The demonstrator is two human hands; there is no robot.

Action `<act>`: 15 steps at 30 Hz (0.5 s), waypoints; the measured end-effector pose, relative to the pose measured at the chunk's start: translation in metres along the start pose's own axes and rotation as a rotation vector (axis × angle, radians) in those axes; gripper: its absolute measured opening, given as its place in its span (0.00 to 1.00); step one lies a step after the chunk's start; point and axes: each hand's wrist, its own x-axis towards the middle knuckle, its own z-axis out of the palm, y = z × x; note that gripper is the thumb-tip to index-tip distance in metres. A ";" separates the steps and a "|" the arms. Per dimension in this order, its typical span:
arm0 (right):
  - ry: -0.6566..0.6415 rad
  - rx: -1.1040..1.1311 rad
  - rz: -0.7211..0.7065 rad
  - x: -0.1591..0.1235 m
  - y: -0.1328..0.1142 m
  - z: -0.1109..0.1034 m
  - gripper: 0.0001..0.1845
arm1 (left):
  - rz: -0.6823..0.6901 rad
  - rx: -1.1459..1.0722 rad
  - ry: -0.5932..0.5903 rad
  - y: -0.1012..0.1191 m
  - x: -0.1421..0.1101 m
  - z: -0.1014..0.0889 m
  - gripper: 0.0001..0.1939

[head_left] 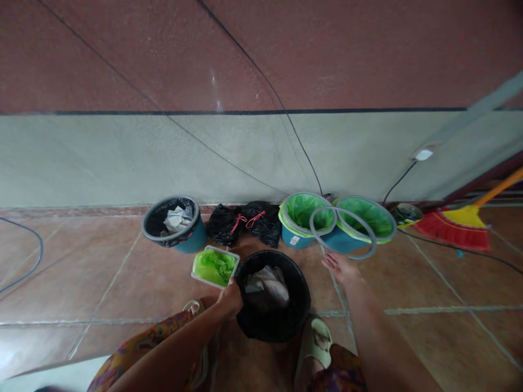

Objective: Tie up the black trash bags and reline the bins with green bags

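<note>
1. At the far left, a blue bin (195,239) with a black liner stood near the wall (122,158), pale crumpled paper inside it.
2. To its right, a small white basket (204,281) held bright green plastic (210,265) and sat just beside the black bin (306,291).
3. The person's left forearm slanted up and inward from the lower left; the left hand (230,299) was closed around the black bin's left rim, thumb uppermost.
4. Behind, two knotted black bags (262,231) with red ties rested side by side.
5. The black bin stood in front of the person, with crumpled pale material (267,286) inside.
6. Farther right, a grey ring (372,242) lay tilted across the view of two blue bins (296,239) with green liners.
7. The right forearm reached up from the lower right. The right hand (340,267) was open, fingers extended leftward, just beside the ring's lower edge; whether it touched the ring could not be told.
8. At the far right, a red-bristled broom (457,231) leaned, bristles down.
</note>
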 end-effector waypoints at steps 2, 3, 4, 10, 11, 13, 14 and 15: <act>-0.013 -0.031 0.001 -0.003 0.000 0.000 0.07 | -0.058 -0.060 0.005 -0.002 0.003 -0.001 0.21; -0.018 -0.042 -0.003 -0.005 -0.001 0.000 0.08 | -0.081 -0.081 0.007 -0.002 0.004 -0.003 0.20; -0.020 -0.050 -0.010 -0.006 -0.002 0.001 0.10 | -0.081 -0.091 0.020 -0.003 0.006 -0.005 0.18; -0.002 -0.085 -0.033 -0.019 -0.015 0.002 0.23 | -0.143 -0.081 0.130 -0.002 0.014 -0.020 0.16; 0.002 -0.090 -0.033 -0.021 -0.017 0.002 0.21 | -0.150 -0.072 0.131 -0.001 0.014 -0.022 0.16; -0.018 -0.120 -0.037 -0.027 -0.020 0.002 0.16 | -0.155 -0.058 0.132 0.003 0.013 -0.026 0.16; -0.053 -0.158 -0.039 -0.030 -0.021 0.002 0.14 | -0.148 -0.055 0.133 0.005 0.013 -0.028 0.15; -0.097 -0.220 -0.038 -0.033 -0.020 0.002 0.12 | -0.132 -0.056 0.135 0.006 0.012 -0.030 0.15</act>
